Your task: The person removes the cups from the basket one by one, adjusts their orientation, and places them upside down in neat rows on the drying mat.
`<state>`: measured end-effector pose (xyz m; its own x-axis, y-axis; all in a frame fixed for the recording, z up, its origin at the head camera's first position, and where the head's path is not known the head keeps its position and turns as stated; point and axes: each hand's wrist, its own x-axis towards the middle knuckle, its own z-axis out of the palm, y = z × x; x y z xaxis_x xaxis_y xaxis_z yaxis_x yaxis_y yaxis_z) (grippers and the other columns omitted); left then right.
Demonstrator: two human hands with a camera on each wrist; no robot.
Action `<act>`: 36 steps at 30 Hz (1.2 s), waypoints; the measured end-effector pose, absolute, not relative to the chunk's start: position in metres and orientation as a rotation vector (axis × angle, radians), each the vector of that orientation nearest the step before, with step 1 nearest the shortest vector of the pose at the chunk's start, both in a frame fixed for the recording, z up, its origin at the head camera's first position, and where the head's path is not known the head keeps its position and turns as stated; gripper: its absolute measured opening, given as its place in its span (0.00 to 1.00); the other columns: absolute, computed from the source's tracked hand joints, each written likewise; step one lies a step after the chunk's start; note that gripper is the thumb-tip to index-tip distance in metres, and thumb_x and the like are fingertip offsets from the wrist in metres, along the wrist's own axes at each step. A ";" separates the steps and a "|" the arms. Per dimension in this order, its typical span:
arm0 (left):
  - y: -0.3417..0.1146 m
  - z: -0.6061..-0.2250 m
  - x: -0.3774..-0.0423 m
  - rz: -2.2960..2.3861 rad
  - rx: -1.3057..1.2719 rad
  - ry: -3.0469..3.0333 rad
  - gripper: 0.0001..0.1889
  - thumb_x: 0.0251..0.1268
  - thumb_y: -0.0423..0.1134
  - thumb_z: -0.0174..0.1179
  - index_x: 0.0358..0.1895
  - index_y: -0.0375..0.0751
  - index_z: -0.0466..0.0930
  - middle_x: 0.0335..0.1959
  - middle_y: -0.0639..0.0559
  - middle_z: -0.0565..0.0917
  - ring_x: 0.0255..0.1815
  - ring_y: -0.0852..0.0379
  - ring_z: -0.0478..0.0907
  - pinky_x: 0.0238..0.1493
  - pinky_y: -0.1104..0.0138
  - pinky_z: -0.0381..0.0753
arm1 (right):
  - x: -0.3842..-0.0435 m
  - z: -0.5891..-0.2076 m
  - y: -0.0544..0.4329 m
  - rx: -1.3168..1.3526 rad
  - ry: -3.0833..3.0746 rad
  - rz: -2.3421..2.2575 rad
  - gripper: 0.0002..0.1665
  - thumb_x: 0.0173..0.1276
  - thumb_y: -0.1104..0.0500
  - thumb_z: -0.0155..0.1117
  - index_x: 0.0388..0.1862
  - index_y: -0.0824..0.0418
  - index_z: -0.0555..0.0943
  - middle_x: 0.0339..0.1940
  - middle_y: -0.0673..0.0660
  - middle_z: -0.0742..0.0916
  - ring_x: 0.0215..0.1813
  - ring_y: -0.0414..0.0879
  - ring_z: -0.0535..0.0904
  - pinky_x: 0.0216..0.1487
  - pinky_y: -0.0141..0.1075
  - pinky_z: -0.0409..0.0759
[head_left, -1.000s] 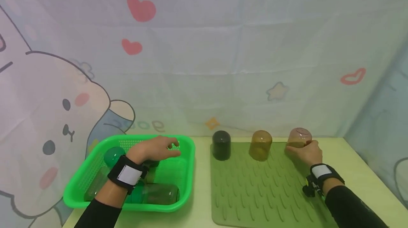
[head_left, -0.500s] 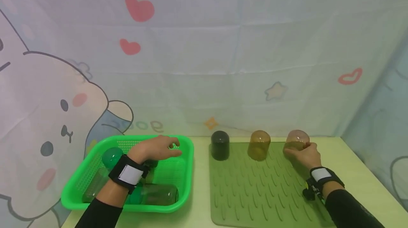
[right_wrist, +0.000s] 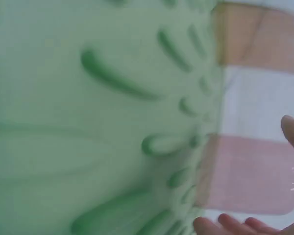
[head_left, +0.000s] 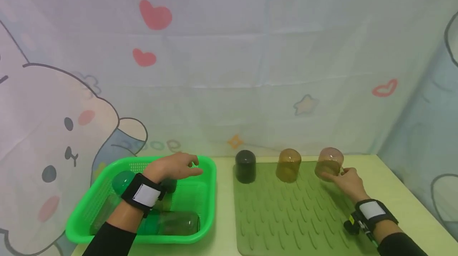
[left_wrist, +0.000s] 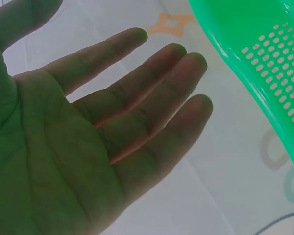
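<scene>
We are easing our right hand (head_left: 350, 182) back from a translucent pink, round-topped cup (head_left: 330, 161), its thumb and fingers now parting wide, suggesting that the cup is standing unaided. Whether any finger is touching it we cannot tell. The cup is sitting just ahead of that hand, on a ridged green mat (head_left: 279, 216), beside a translucent amber cup (head_left: 288, 163). Our left hand (head_left: 171, 167) is hanging loose, holding nothing, above a bright green plastic basket (head_left: 212, 192), well apart from the pink cup.
</scene>
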<state>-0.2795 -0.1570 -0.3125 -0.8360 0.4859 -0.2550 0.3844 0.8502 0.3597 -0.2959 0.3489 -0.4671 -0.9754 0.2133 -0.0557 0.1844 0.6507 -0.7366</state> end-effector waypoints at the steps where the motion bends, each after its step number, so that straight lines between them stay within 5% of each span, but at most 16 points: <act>1: -0.159 -0.313 -0.280 0.421 0.655 2.687 0.23 0.71 0.50 0.52 0.58 0.37 0.74 0.55 0.40 0.76 0.56 0.44 0.74 0.52 0.53 0.74 | -0.292 -0.465 0.347 -0.334 -2.843 1.251 0.63 0.62 0.33 0.58 0.67 0.84 0.46 0.58 0.83 0.63 0.55 0.73 0.66 0.46 0.56 0.72; 8: -0.175 -0.316 -0.284 0.329 0.625 2.748 0.24 0.70 0.51 0.53 0.56 0.33 0.74 0.52 0.41 0.78 0.53 0.44 0.76 0.48 0.54 0.75 | -0.269 -0.452 0.337 -0.301 -2.934 1.289 0.66 0.64 0.31 0.53 0.68 0.84 0.39 0.64 0.83 0.56 0.62 0.77 0.57 0.54 0.61 0.67; 20: -0.197 -0.334 -0.313 0.237 0.417 2.752 0.28 0.66 0.48 0.57 0.62 0.31 0.70 0.58 0.37 0.74 0.57 0.39 0.72 0.51 0.50 0.73 | -0.237 -0.427 0.304 -0.040 -2.993 1.174 0.58 0.64 0.34 0.58 0.67 0.81 0.50 0.62 0.80 0.64 0.62 0.74 0.61 0.50 0.59 0.72; 29: -0.182 -0.343 -0.328 0.055 0.226 2.799 0.13 0.60 0.45 0.63 0.38 0.36 0.81 0.36 0.45 0.80 0.36 0.48 0.78 0.38 0.56 0.77 | -0.230 -0.420 0.296 -0.008 -2.975 1.086 0.57 0.62 0.35 0.61 0.66 0.81 0.53 0.60 0.80 0.68 0.60 0.73 0.65 0.50 0.59 0.72; 32: -0.178 -0.353 -0.329 -0.007 0.149 2.841 0.12 0.60 0.38 0.62 0.20 0.41 0.75 0.21 0.50 0.73 0.22 0.54 0.69 0.25 0.61 0.70 | -0.226 -0.420 0.294 -0.025 -2.984 1.103 0.58 0.62 0.34 0.60 0.66 0.80 0.53 0.61 0.79 0.68 0.60 0.73 0.64 0.49 0.59 0.72; 36: -0.175 -0.365 -0.332 -0.118 0.040 2.883 0.14 0.60 0.35 0.59 0.16 0.42 0.73 0.17 0.49 0.70 0.18 0.56 0.64 0.21 0.62 0.65 | -0.224 -0.420 0.291 -0.046 -2.988 1.129 0.59 0.61 0.33 0.60 0.67 0.79 0.52 0.61 0.79 0.67 0.60 0.73 0.64 0.49 0.58 0.73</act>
<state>-0.3318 -0.1745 -0.3651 -0.9670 0.0166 -0.2541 0.0373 0.9963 -0.0770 -0.2239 0.2908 -0.4200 -0.9982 0.0084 -0.0594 0.0456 0.7499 -0.6599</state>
